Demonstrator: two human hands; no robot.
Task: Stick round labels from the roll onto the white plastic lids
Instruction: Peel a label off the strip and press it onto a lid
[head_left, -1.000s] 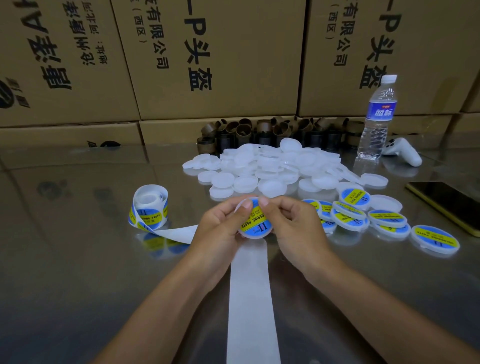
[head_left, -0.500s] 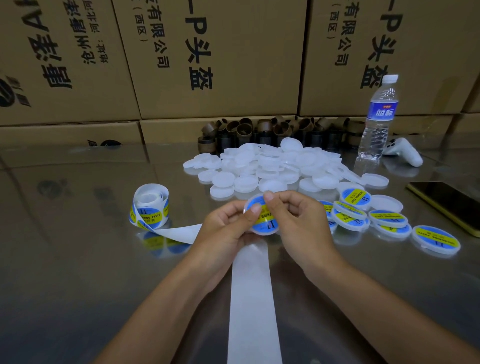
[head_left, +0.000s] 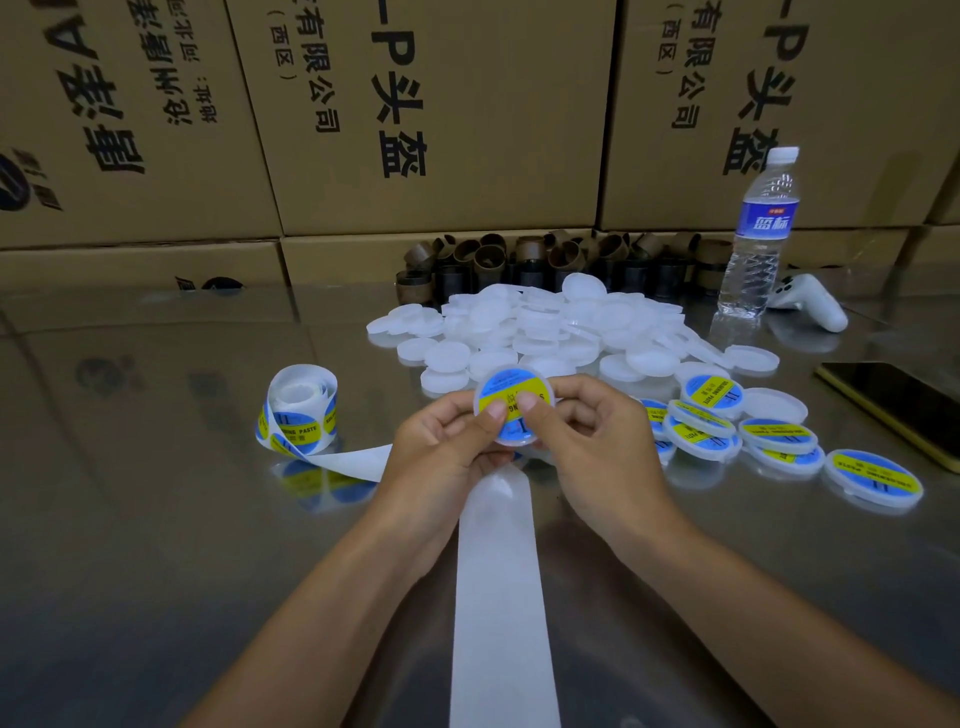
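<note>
My left hand (head_left: 447, 447) and my right hand (head_left: 597, 441) together hold one white plastic lid (head_left: 511, 387) tilted toward me, with a blue and yellow round label on its face. Both thumbs press on the label. The label roll (head_left: 298, 410) stands on the table to the left, and its bare white backing strip (head_left: 498, 597) runs under my hands toward me. A pile of plain white lids (head_left: 545, 327) lies behind my hands. Several labelled lids (head_left: 779, 436) lie to the right.
A water bottle (head_left: 761, 234) stands at the back right beside a white controller (head_left: 810, 301). A phone (head_left: 898, 405) lies at the right edge. Brown cardboard cores (head_left: 519, 260) line the back, against stacked cardboard boxes (head_left: 441, 114). The table top (head_left: 156, 519) is reflective.
The lid has risen a little and tilted so its labelled face points more toward me. My thumbs have slid onto the middle of the label.
</note>
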